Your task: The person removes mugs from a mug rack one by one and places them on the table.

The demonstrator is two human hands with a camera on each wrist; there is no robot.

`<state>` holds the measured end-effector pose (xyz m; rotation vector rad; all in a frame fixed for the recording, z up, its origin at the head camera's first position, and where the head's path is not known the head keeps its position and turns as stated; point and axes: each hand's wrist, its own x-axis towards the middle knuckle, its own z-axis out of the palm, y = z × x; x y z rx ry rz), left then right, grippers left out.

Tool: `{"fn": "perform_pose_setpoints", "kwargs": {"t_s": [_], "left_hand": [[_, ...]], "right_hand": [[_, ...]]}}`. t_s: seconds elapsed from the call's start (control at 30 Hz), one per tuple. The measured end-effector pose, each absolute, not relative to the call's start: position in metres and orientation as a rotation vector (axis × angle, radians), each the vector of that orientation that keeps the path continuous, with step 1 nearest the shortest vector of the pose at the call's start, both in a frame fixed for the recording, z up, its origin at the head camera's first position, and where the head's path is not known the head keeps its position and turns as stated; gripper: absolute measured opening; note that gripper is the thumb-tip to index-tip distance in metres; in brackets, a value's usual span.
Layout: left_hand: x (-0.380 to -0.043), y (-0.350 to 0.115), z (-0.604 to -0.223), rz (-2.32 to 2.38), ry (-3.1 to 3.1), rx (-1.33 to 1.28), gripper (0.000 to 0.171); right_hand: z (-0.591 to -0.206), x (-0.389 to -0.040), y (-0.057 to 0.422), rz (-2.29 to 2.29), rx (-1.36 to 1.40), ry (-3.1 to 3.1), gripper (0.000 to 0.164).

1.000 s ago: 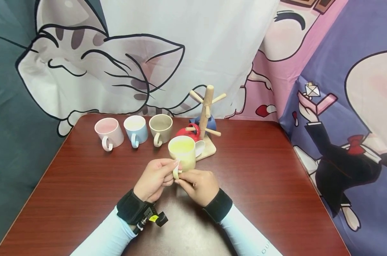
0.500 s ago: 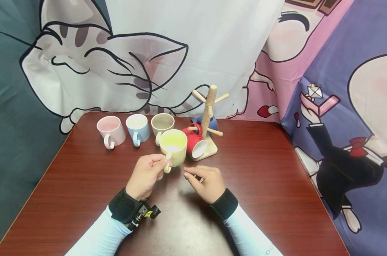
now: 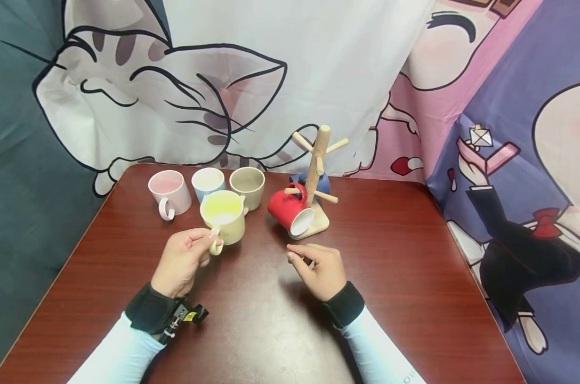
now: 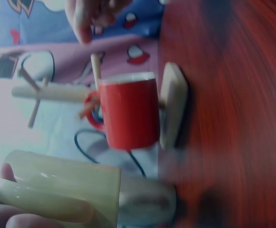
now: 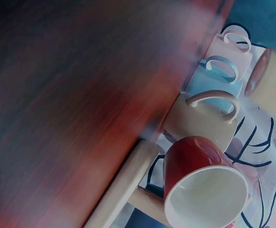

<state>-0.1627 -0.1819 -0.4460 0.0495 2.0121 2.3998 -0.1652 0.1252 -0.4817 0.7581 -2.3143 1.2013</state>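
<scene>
My left hand (image 3: 182, 261) pinches the handle of a pale yellow mug (image 3: 230, 226) between thumb and fingers. The mug is upright above the table, in front of the light blue mug (image 3: 208, 180) and the olive-grey mug (image 3: 251, 184), partly covering both. In the left wrist view the yellow mug (image 4: 62, 180) fills the lower left corner. My right hand (image 3: 321, 269) hovers over the table with loosely bent fingers and nothing between them. Nearest to it, a red mug (image 3: 285, 210) hangs tilted by its handle on a peg of the wooden mug tree (image 3: 319, 160).
A pink mug (image 3: 175, 192) stands at the left end of the back row. Behind the tree's post a blue mug (image 3: 323, 184) is partly hidden. Bare upper pegs (image 3: 338, 145) stick out from the post. A printed curtain (image 3: 347, 64) hangs behind the brown table (image 3: 405, 277).
My left hand has carried the yellow mug leftward, away from the mug tree. My right hand has come away from the mug's handle and moved slightly right. The red mug is now uncovered.
</scene>
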Motion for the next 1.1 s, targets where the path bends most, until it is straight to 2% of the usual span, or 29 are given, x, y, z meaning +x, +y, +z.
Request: {"fn": "perform_pose_setpoints", "kwargs": {"t_s": [0.6,1.1], "left_hand": [[-0.149,-0.261,-0.483,2.485,2.083,-0.18,0.021],[-0.144,-0.291,-0.512,2.613,2.063,-0.16,0.022]], "right_hand": [[-0.49,-0.17,0.129,1.263,0.739,-2.314,0.02],[-0.49,-0.168,0.132,1.262,0.728,-2.33,0.019]]}}
